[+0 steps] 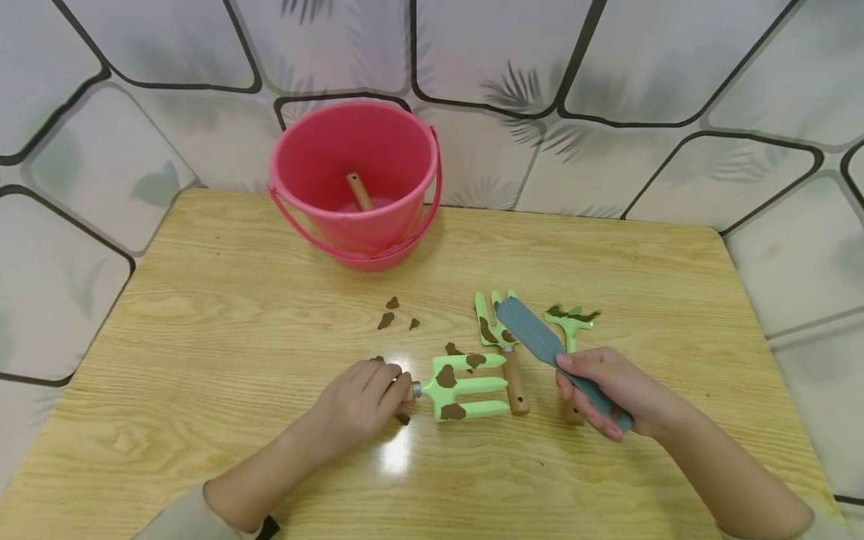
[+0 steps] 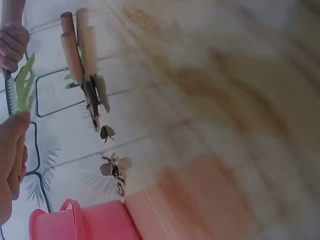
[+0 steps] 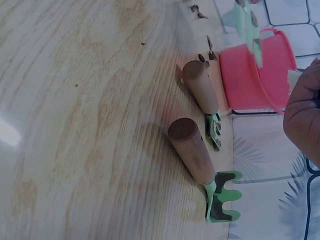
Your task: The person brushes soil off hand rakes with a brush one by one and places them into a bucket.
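The wall, the largest element of the setting, rose behind and beside the surface in pale, irregular panels outlined in black and grey and printed with faint leaves. The surface was yellowish, wood-grained and rounded at its far corners, with a bright reflection near the left hand. A pink bucket stood upright at the far edge, its bail lowered toward the viewer and a wooden handle leaning inside.

The fork was held above the near middle of the surface, the left fingers closed around its wooden grip. Its light green head had three blunt prongs, pointing to the person's right, and a short metal collar; brown patches marked the head's base and one outer prong. The right hand gripped a long, flat grey tool, its fingers wrapped about the lower part; the free end slanted up and to the left. Beneath it lay a second fork and a small rake, both green, brown-marked and wooden-handled. Brown flakes, the smallest items, were scattered between bucket and left hand.
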`<state>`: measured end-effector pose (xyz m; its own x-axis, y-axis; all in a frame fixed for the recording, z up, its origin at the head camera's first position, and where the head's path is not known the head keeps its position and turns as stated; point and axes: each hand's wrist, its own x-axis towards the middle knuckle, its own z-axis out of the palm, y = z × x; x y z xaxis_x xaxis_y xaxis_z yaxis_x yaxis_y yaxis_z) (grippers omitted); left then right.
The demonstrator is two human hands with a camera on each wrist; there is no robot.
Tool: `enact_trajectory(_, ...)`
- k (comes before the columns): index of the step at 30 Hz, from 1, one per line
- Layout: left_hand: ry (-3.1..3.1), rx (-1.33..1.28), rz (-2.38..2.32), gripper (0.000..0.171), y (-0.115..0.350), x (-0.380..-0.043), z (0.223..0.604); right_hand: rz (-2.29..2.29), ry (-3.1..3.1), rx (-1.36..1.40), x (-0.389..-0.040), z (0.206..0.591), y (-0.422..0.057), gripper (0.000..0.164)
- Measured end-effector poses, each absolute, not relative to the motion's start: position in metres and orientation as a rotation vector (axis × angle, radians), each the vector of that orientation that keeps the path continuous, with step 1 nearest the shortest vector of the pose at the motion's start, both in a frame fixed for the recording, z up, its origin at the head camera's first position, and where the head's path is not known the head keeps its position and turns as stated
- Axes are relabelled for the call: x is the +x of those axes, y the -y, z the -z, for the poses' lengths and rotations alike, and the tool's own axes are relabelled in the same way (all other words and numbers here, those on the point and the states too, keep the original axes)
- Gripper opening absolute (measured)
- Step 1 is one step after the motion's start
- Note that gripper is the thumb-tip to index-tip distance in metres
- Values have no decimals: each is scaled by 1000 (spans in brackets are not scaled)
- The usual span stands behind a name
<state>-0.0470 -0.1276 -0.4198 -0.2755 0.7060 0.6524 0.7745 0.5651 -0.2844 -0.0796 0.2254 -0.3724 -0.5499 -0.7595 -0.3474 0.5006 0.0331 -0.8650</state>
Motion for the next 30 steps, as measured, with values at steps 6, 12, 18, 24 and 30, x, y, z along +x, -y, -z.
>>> enact_trajectory(6, 2119, -1148, -16, 27, 129, -49, 421, 1659, -1339, -305, -70, 380, -226, 37)
enact_trajectory(12, 2139, -1104, -109, 27, 128, -53, 420, 1635, -1282, -396, -58, 393, -218, 36)
enact_trajectory(18, 2146, -1091, -103, 31, 128, -58, 420, 1602, -1380, -388, -56, 397, -209, 42)
enact_trajectory(24, 2118, -1086, -103, 33, 129, -62, 418, 1579, -1448, -341, -58, 395, -202, 48)
enact_trajectory(30, 2064, -1089, -116, 32, 128, -66, 418, 1546, -1428, -376, -55, 396, -203, 48)
